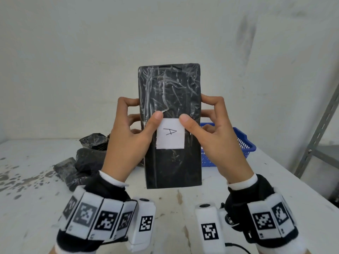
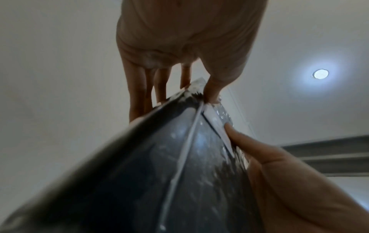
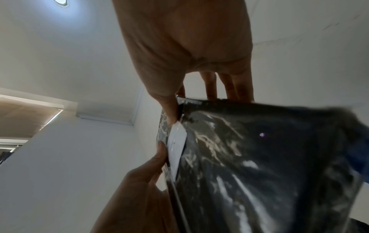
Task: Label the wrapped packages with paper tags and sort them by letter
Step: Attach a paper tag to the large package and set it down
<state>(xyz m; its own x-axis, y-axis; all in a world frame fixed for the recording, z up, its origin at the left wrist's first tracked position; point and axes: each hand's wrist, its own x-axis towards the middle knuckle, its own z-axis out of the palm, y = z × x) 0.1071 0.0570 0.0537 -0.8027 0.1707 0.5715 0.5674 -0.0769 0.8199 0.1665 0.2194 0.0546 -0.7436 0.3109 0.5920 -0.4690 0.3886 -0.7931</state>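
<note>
I hold a tall black wrapped package [image 1: 170, 88] upright above the table with both hands. A white paper tag [image 1: 170, 134] marked "A" lies on its front face. My left hand [image 1: 128, 138] grips the package's left edge, with its thumb on the tag's top left corner. My right hand [image 1: 214, 142] grips the right edge, thumb on the tag's top right corner. The fingers of both hands curl behind the package. The left wrist view shows the package [image 2: 139, 173] and the tag's edge [image 2: 217, 126] close up. The right wrist view shows the package [image 3: 259, 157] and the tag [image 3: 175, 145].
Several more black wrapped packages [image 1: 86, 158] lie in a heap on the white, paint-flecked table [image 1: 36, 198] behind my left hand. A blue plastic basket [image 1: 240, 142] stands behind my right hand. A grey metal shelf frame [image 1: 319, 129] rises at the right edge.
</note>
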